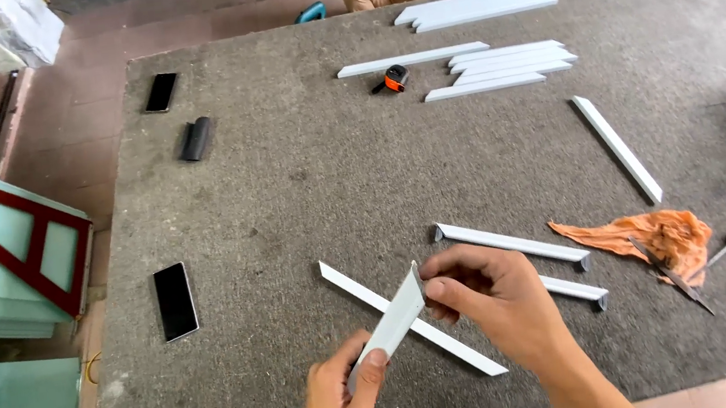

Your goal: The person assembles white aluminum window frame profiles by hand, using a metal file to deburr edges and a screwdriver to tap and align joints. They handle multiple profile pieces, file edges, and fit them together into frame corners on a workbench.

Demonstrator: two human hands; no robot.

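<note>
1. Grey felt-covered worktable point(304, 174) carries everything, with bare room at its centre.
2. Long white flat strip point(454, 346) lies near the table's near edge.
3. Short white angled profile piece point(393, 322) is raised above that strip, pinched by the right hand point(494, 294) at its upper tip and the left hand point(340, 405) at its lower end.

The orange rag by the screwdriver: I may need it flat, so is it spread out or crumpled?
Crumpled. The rag lies bunched in folds on the table, with scissors lying partly over it.
</note>
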